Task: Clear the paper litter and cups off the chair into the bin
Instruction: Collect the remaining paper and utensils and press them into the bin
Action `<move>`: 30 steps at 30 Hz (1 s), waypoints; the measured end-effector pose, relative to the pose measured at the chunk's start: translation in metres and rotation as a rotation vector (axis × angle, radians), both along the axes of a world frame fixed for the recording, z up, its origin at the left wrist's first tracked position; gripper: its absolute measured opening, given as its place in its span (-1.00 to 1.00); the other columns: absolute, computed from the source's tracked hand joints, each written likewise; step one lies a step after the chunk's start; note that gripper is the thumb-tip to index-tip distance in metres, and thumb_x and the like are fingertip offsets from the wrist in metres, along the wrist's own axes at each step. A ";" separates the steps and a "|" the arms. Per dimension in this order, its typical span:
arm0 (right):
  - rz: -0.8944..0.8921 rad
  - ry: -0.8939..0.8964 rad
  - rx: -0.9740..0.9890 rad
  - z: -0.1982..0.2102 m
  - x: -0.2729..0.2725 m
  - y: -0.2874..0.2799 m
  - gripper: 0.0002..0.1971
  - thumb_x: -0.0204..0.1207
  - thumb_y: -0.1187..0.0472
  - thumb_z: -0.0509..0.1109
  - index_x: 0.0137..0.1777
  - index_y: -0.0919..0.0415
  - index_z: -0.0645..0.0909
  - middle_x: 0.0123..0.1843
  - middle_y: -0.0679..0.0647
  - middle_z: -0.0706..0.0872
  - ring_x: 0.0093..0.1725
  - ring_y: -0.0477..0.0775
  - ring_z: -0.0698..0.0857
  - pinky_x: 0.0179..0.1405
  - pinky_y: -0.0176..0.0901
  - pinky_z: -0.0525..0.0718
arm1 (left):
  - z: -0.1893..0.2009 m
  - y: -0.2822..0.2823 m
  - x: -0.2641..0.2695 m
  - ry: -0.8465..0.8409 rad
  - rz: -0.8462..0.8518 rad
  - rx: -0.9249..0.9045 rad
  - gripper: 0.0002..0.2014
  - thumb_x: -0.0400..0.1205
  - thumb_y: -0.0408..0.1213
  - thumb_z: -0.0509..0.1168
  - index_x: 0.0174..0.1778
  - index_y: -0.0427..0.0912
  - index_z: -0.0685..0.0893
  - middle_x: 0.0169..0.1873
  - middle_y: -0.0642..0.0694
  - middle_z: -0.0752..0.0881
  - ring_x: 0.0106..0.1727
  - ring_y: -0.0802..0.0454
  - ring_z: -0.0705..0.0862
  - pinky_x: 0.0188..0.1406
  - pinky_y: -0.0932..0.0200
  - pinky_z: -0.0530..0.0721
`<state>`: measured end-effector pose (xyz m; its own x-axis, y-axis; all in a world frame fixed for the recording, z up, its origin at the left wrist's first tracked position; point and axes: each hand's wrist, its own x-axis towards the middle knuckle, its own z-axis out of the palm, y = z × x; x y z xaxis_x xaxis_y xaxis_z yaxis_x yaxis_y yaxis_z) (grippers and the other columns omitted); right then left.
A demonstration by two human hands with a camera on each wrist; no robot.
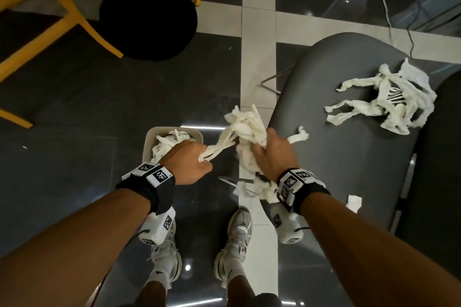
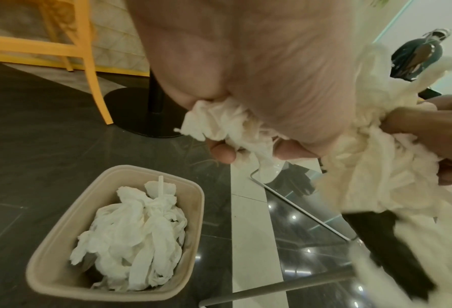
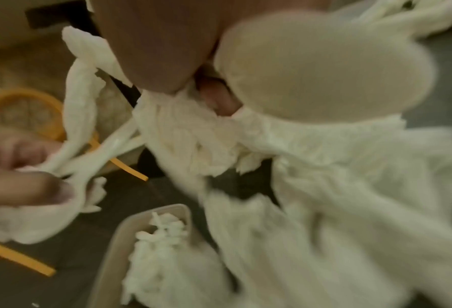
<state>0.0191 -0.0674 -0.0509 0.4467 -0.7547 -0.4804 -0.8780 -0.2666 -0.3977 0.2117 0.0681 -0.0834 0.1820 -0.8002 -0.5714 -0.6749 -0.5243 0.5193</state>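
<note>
A tangle of white shredded paper hangs between both hands, just left of the grey chair. My right hand grips the main bunch. My left hand pinches trailing strands of the same bunch, above the beige bin. The bin is on the floor and holds white paper with a straw sticking up. More paper litter, with a striped cup among it, lies on the far part of the chair seat. A small scrap lies at the seat's near edge.
A yellow wooden chair and a black round table base stand on the dark tiled floor beyond the bin. A second dark chair adjoins the grey one on the right. A cable trails at the top right. My feet stand near the bin.
</note>
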 end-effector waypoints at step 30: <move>0.554 0.458 0.402 -0.317 0.193 0.116 -0.28 0.39 -0.10 0.43 0.57 0.08 0.41 0.58 0.26 0.43 0.60 0.44 0.29 0.55 0.35 0.38 | -0.267 0.053 0.070 0.084 0.500 0.359 -0.66 0.78 -0.35 0.06 0.34 -0.38 0.65 0.43 -0.37 0.59 0.45 -0.33 0.54 0.46 -0.09 0.40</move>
